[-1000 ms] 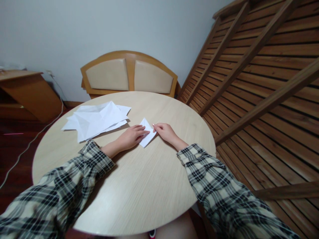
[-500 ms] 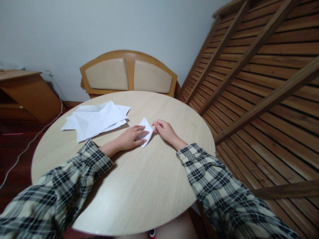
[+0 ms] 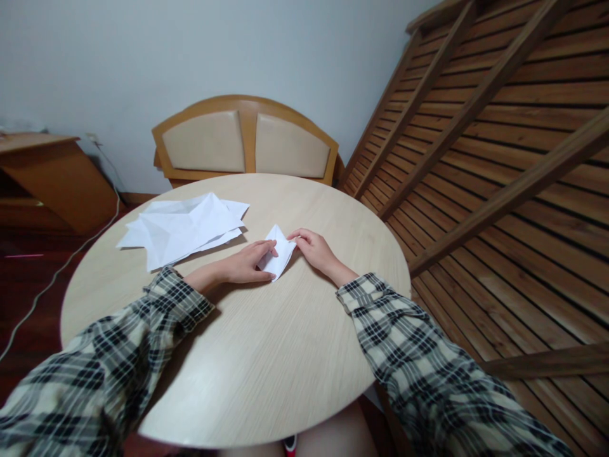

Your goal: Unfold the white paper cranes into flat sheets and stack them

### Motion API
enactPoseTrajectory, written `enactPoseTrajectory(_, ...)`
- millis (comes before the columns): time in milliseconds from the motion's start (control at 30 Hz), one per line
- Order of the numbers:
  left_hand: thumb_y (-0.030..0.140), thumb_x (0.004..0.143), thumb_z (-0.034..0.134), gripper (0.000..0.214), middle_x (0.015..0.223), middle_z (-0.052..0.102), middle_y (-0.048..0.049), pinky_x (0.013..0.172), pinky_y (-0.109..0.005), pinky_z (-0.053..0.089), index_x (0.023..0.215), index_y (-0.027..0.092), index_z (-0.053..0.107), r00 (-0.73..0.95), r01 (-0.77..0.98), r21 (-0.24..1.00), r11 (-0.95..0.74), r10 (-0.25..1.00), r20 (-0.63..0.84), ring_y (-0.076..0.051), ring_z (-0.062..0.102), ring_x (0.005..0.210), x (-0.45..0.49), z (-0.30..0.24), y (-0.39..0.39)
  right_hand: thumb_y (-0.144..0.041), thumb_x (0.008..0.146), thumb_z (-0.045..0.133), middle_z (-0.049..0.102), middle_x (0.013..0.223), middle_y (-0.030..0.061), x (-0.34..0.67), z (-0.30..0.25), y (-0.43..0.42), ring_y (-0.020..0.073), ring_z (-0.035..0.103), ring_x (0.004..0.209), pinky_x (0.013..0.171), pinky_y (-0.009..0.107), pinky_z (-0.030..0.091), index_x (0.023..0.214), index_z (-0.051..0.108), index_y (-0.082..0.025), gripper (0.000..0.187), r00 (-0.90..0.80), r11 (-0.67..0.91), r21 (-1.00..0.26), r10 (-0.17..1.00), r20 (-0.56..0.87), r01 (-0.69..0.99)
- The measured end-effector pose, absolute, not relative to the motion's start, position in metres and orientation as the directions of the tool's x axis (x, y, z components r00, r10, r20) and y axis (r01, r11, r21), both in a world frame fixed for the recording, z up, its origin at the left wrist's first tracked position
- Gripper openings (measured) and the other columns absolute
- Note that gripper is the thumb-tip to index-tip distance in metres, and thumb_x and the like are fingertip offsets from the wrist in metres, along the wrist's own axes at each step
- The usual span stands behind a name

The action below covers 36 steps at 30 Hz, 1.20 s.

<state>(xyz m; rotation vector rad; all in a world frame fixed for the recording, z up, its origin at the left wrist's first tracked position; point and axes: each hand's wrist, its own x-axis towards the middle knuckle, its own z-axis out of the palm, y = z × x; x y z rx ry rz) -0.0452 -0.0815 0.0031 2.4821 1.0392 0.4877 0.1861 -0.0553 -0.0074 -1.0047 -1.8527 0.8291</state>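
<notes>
A small white folded paper [image 3: 282, 255], roughly diamond-shaped with creases, lies on the round table between both hands. My left hand [image 3: 245, 262] holds its left side, the thumb at the lower edge and the fingers bent at the upper left. Part of the paper is hidden under those fingers. With fingertips pinched together, my right hand [image 3: 314, 248] grips the right corner, which is slightly raised. Farther left lies a loose stack of creased white paper sheets [image 3: 185, 228], apart from both hands.
The round pale wooden table [image 3: 266, 368] stands before me. Behind it is a headboard with cream panels [image 3: 204, 143]. A slatted wooden frame [image 3: 476, 184] leans along the right. At left are a wooden desk [image 3: 52, 178] and a white cable [image 3: 61, 270] on the floor.
My left hand's fingers have drawn back from lying flat across the paper to its left edge. My right hand has shifted slightly left, and the right corner of the paper is lifted.
</notes>
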Motion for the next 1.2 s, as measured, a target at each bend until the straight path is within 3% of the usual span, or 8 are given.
enactPoseTrajectory(133,0.038,0.071,0.068,0.051,0.127,0.06,-0.0167,0.102,-0.049,0.045,0.117,0.019,0.057,0.658,0.583,0.492,-0.647,0.731,0.182,-0.033,0.058,0.115,-0.0449,0.0026,-0.0819,-0.014,0.085,0.039,0.067,0.081,0.001,0.1865,-0.0056,-0.0563,0.0156,0.062,0.08,0.08,0.031,0.047,0.09,0.064,-0.021,0.026,-0.313,0.413,-0.876,0.89,0.331,0.249)
enactPoseTrajectory(367,0.039,0.07,0.072,0.053,0.141,0.054,-0.0181,0.111,-0.053,0.04,0.118,0.019,0.059,0.644,0.58,0.497,-0.645,0.737,0.205,-0.038,0.05,0.13,-0.0477,-0.003,-0.0794,-0.018,0.082,0.054,0.065,0.081,0.001,0.1842,-0.0084,-0.0553,0.015,0.06,0.074,0.075,0.031,0.048,0.092,0.062,-0.019,0.013,-0.327,0.464,-0.84,0.869,0.371,0.281)
enactPoseTrajectory(533,0.04,0.074,0.071,0.053,0.144,0.051,-0.0192,0.112,-0.055,0.037,0.121,0.02,0.058,0.654,0.588,0.474,-0.655,0.73,0.197,-0.038,0.047,0.133,-0.0479,-0.0051,-0.0799,-0.023,0.083,0.061,0.063,0.079,0.0008,0.1829,-0.009,-0.0576,0.0144,0.059,0.072,0.072,0.03,0.049,0.097,0.062,-0.019,0.014,-0.372,0.459,-0.854,0.858,0.354,0.244)
enactPoseTrajectory(900,0.044,0.074,0.072,0.058,0.135,0.057,-0.0175,0.107,-0.053,0.04,0.125,0.02,0.057,0.653,0.559,0.483,-0.674,0.717,0.245,-0.034,0.054,0.122,-0.0464,-0.006,-0.0807,-0.024,0.078,0.068,0.061,0.079,-0.0011,0.182,-0.008,-0.0601,0.014,0.058,0.072,0.073,0.031,0.048,0.101,0.06,-0.019,0.024,-0.413,0.465,-0.864,0.838,0.358,0.194)
enactPoseTrajectory(1200,0.044,0.078,0.066,0.061,0.144,0.049,-0.0209,0.113,-0.053,0.035,0.13,0.015,0.051,0.666,0.623,0.422,-0.659,0.73,0.156,-0.035,0.047,0.132,-0.0448,0.0001,-0.0833,-0.017,0.076,0.068,0.062,0.084,-0.0008,0.182,-0.0099,-0.0611,0.0138,0.058,0.074,0.072,0.029,0.047,0.096,0.06,-0.02,0.021,-0.407,0.473,-0.841,0.845,0.347,0.263)
